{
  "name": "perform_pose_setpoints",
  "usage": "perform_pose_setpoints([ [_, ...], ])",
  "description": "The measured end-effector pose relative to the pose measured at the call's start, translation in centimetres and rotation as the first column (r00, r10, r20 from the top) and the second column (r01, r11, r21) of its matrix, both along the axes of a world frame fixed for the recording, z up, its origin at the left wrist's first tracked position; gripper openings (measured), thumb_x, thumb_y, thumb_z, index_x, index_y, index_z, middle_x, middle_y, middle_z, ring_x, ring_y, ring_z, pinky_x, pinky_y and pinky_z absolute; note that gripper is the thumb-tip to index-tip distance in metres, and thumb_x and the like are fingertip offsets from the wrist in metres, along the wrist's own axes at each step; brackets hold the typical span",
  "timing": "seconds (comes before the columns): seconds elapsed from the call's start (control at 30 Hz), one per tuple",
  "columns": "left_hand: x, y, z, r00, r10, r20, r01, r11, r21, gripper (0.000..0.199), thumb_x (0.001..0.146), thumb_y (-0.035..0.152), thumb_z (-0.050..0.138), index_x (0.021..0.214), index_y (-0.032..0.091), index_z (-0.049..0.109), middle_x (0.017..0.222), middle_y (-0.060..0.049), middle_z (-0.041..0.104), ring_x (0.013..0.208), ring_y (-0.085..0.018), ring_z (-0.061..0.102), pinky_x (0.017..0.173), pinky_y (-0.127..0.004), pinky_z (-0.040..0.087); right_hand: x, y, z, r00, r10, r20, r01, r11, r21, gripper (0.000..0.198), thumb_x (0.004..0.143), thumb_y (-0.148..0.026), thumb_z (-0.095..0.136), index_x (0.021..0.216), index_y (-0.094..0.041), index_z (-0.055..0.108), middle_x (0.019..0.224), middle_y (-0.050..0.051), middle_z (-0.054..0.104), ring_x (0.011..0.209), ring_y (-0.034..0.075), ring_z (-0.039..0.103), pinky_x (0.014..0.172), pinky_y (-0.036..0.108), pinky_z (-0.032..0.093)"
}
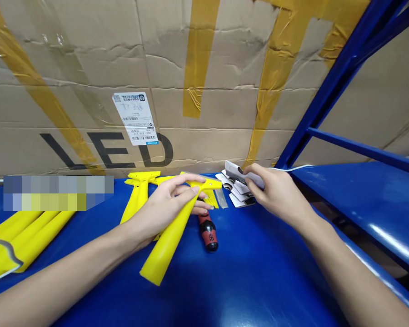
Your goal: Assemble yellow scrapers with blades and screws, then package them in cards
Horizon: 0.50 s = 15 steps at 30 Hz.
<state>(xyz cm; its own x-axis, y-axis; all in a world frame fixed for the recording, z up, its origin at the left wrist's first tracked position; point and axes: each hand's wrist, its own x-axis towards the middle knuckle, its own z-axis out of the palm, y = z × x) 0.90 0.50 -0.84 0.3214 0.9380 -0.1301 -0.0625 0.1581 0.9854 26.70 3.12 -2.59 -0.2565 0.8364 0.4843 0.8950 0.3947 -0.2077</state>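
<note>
My left hand [163,200] is closed on a yellow T-shaped plastic piece [168,240], thumb on top. Its wide end points down toward me and its crossbar lies near my fingertips. To the right, my right hand [276,190] pinches a folded white and grey paper [236,172] above a pile of similar papers [240,196]. A red and black handle [209,234], like a screwdriver's, rests on the blue surface below my left fingers, its far end hidden. More yellow T-shaped pieces [136,197] lie behind my left hand. Between the hands is a small clear packet [221,198].
A large cardboard box [225,63] with yellow tape and a label [136,119] rises behind the blue surface [252,272]. Blue metal bars [327,91] slant up on the right. Long yellow pieces [30,240] with a grey band lie at left, partly blurred out.
</note>
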Motion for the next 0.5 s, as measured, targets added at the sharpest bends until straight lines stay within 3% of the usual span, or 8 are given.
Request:
perform_pose_setpoints([
  [0.1,-0.9,0.0,0.2,0.993,0.105,0.047,-0.105,0.994,-0.007,0.017,0.093,0.023,0.067,0.108,0.017,0.07,0.109,-0.012,0.076,0.097,-0.022,0.076,0.084,-0.025,0.062,-1.0,-0.4,0.3,0.944,0.006,-0.331,0.004,1.0,0.031,0.015,0.093,-0.036,0.06,0.086,-0.023,0.059,0.076,0.003,0.066,0.065,0.019,0.056,0.063,0.03,0.038],
  [0.17,-1.6,0.1,0.3,0.981,0.173,0.083,-0.178,0.983,0.049,0.02,0.091,0.025,0.07,0.109,0.016,0.071,0.115,-0.012,0.074,0.105,-0.022,0.074,0.089,-0.024,0.06,-1.8,-0.8,0.6,0.819,0.043,-0.572,-0.101,0.992,-0.069,0.028,0.092,-0.046,0.063,0.077,-0.023,0.057,0.07,0.001,0.059,0.061,0.016,0.051,0.059,0.029,0.037],
  [0.23,-2.3,0.1,0.4,0.962,0.244,0.122,-0.256,0.962,0.096,0.028,0.09,0.027,0.072,0.117,0.017,0.069,0.119,-0.012,0.073,0.112,-0.022,0.071,0.095,-0.025,0.058,-2.6,-1.1,0.8,0.675,0.041,-0.736,-0.254,0.95,-0.18,0.036,0.09,-0.052,0.064,0.071,-0.022,0.056,0.065,-0.001,0.051,0.058,0.014,0.044,0.055,0.027,0.033],
  [0.37,-3.5,0.3,0.4,0.917,0.365,0.162,-0.385,0.916,0.112,0.052,0.086,0.02,0.076,0.136,0.022,0.059,0.119,-0.01,0.074,0.118,-0.02,0.067,0.1,-0.024,0.055,-3.6,-1.4,0.6,0.459,-0.063,-0.886,-0.457,0.839,-0.296,0.038,0.085,-0.054,0.071,0.07,-0.022,0.055,0.065,-0.003,0.046,0.055,0.012,0.039,0.052,0.025,0.029],
  [0.43,-3.9,0.5,0.2,0.9,0.395,0.185,-0.423,0.895,0.145,0.057,0.085,0.019,0.077,0.138,0.024,0.057,0.121,-0.009,0.074,0.119,-0.02,0.067,0.098,-0.023,0.056,-4.1,-1.5,0.4,0.435,-0.076,-0.897,-0.511,0.799,-0.315,0.039,0.085,-0.053,0.07,0.07,-0.022,0.054,0.067,-0.003,0.046,0.056,0.012,0.04,0.052,0.025,0.03],
  [0.5,-4.0,0.6,-0.1,0.888,0.41,0.208,-0.447,0.876,0.18,0.056,0.084,0.021,0.077,0.136,0.025,0.057,0.125,-0.008,0.072,0.118,-0.02,0.068,0.096,-0.023,0.057,-4.7,-1.7,0.2,0.479,-0.017,-0.878,-0.531,0.791,-0.305,0.038,0.088,-0.052,0.068,0.069,-0.021,0.055,0.07,-0.002,0.048,0.059,0.012,0.043,0.054,0.026,0.034],
])
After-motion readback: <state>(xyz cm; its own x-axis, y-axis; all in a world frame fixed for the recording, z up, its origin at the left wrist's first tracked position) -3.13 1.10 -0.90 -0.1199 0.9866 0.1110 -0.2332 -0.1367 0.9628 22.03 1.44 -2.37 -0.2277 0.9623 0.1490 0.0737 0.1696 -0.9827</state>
